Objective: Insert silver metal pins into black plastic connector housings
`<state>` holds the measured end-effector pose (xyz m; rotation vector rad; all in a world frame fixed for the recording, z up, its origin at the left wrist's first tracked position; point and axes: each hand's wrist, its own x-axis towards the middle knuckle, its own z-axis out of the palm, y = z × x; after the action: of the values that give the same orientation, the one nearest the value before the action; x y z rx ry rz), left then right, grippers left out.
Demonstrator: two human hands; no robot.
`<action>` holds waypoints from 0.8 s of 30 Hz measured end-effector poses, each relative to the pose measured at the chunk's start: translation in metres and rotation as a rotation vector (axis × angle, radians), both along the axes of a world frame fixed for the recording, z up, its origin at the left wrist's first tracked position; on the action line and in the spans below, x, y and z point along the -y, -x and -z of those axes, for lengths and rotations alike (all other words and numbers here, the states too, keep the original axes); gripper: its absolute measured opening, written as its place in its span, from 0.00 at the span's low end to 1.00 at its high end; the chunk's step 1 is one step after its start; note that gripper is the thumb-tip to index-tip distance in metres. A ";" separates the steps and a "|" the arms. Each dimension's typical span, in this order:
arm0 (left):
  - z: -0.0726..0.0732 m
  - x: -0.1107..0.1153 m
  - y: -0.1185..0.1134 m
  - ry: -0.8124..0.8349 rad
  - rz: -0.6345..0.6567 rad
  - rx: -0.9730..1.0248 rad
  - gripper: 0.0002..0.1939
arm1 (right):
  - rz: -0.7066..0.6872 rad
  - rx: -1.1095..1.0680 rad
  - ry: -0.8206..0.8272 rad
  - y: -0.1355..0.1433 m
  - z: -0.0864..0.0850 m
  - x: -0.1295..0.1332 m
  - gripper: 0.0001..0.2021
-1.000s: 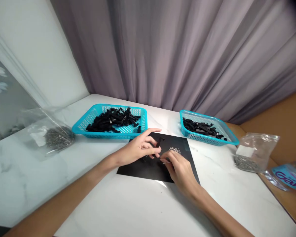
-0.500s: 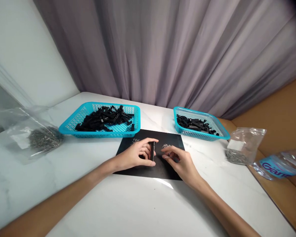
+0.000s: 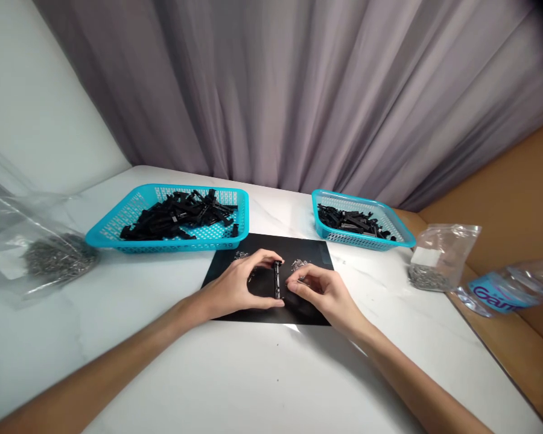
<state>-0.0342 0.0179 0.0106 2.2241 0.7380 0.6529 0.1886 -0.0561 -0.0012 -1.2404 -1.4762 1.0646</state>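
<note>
My left hand [image 3: 239, 283] grips a narrow black plastic part [image 3: 277, 280] by its two ends, between the thumb and the fingers. The part is held above a black mat [image 3: 253, 314]. Just to its right, my right hand [image 3: 319, 288] has its thumb and forefinger pinched together close to the part; what lies between the fingertips is too small to make out. A little pile of shiny metal pieces [image 3: 300, 264] lies on the mat behind my right hand. Another small pile [image 3: 241, 255] shows behind my left hand, partly covered by it.
A blue basket [image 3: 172, 244] with many black plastic parts stands at the back left, a smaller blue basket [image 3: 366, 239] with similar parts at the back right. Clear bags of metal pieces lie left [image 3: 58, 259] and right [image 3: 432, 274]. A plastic bottle [image 3: 502, 290] lies at far right.
The black part has been turned in my left hand, showing a different side. My right hand's fingertips have come together and moved nearer to it. The whole view has shifted slightly.
</note>
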 end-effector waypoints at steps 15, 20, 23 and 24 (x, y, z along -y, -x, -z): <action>0.002 0.000 0.001 -0.285 -0.051 0.006 0.33 | -0.002 -0.093 0.013 0.020 0.000 0.009 0.13; 0.002 0.002 0.003 -0.298 -0.052 0.002 0.32 | -0.011 -0.096 0.017 0.021 0.003 0.009 0.13; 0.003 0.002 0.006 -0.284 -0.051 -0.012 0.33 | -0.046 -0.118 0.039 0.021 0.003 0.008 0.14; 0.003 0.002 0.006 -0.279 -0.058 -0.012 0.34 | -0.053 -0.128 0.048 0.022 0.003 0.007 0.15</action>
<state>-0.0403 0.0156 0.0079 2.4683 0.7579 0.8147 0.1670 -0.0632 -0.0043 -1.1499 -1.3996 1.1985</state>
